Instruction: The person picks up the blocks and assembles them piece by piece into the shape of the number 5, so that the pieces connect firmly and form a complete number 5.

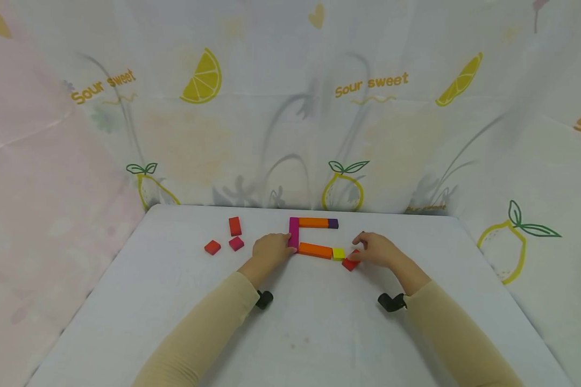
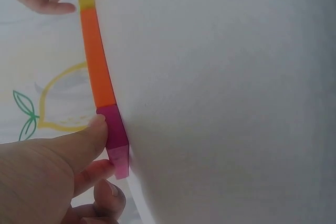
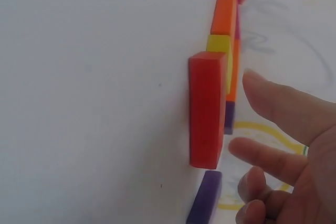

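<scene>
My left hand (image 1: 271, 250) pinches a magenta block (image 1: 294, 228) between thumb and fingers at the left end of a block outline. Two orange blocks run rightward from it: a far one (image 1: 313, 222) ending at a purple block (image 1: 333, 223), and a near one (image 1: 314, 251) meeting a yellow block (image 1: 338, 254). Slanting off the yellow block is a red block (image 1: 350, 264). Beside that red block is my right hand (image 1: 380, 251); the right wrist view shows its thumb and fingers spread apart, holding nothing. Another purple block (image 3: 206, 198) lies past the red one there.
Left of my left hand lie loose blocks: a red one (image 1: 234, 226), a second red one (image 1: 212, 247) and a pinkish-red one (image 1: 236, 243). A lemon-print cloth (image 1: 271, 134) hangs behind the far edge of the white table (image 1: 300, 322).
</scene>
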{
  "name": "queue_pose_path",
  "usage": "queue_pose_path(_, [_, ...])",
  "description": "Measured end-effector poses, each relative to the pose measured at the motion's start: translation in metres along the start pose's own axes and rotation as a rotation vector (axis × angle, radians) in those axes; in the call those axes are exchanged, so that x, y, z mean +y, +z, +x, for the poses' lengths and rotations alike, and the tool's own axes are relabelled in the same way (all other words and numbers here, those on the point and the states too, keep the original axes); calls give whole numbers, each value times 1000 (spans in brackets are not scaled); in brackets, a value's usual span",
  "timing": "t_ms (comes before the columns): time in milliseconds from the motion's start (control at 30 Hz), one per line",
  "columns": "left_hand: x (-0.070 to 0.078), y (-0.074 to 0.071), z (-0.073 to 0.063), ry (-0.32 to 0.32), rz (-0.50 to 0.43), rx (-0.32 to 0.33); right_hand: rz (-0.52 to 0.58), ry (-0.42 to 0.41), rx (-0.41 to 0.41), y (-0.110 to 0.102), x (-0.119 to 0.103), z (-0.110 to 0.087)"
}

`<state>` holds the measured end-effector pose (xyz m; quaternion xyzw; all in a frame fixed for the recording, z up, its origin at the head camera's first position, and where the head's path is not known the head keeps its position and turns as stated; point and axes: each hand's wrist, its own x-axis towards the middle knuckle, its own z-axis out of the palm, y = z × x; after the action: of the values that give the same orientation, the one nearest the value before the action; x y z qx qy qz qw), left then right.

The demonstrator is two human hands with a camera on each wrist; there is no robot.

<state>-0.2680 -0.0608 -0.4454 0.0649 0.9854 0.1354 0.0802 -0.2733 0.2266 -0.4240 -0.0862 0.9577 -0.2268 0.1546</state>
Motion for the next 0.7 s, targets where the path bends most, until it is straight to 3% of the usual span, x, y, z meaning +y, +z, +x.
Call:
queue_pose_path(333, [0,1,1,-10,14,-8,4,71,17,14,4,-7])
queue_pose_path(700, [0,0,0,-1,12,-5,-33,78,13,15,1,-14])
